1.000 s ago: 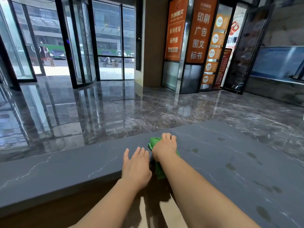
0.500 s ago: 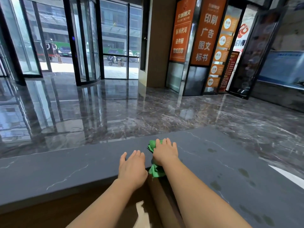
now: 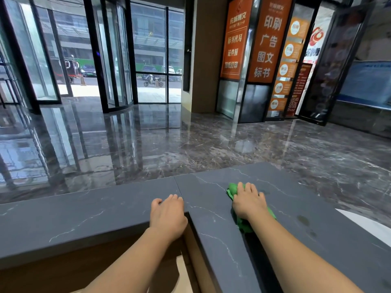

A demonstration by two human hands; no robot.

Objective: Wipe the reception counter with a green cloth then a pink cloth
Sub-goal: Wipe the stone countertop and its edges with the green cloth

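Note:
The dark grey marble reception counter (image 3: pixel 88 216) forms an L with its corner in front of me. A crumpled green cloth (image 3: pixel 232 189) lies on the right-hand stretch. My right hand (image 3: pixel 248 200) presses flat on top of the cloth, which sticks out ahead of the fingers and behind the wrist. My left hand (image 3: pixel 168 212) rests palm down on the counter at the inner corner, holding nothing. No pink cloth is in view.
Dark wet spots (image 3: pixel 303 219) mark the counter to the right of the cloth. A white curved surface (image 3: pixel 366 226) shows past the counter's right edge. Beyond the counter lie the glossy lobby floor (image 3: pixel 190 144), glass doors and orange signs (image 3: pixel 268 39).
My right hand has slid the green cloth to the right, away from my left hand. The left hand has stayed at the corner, and my view has shifted.

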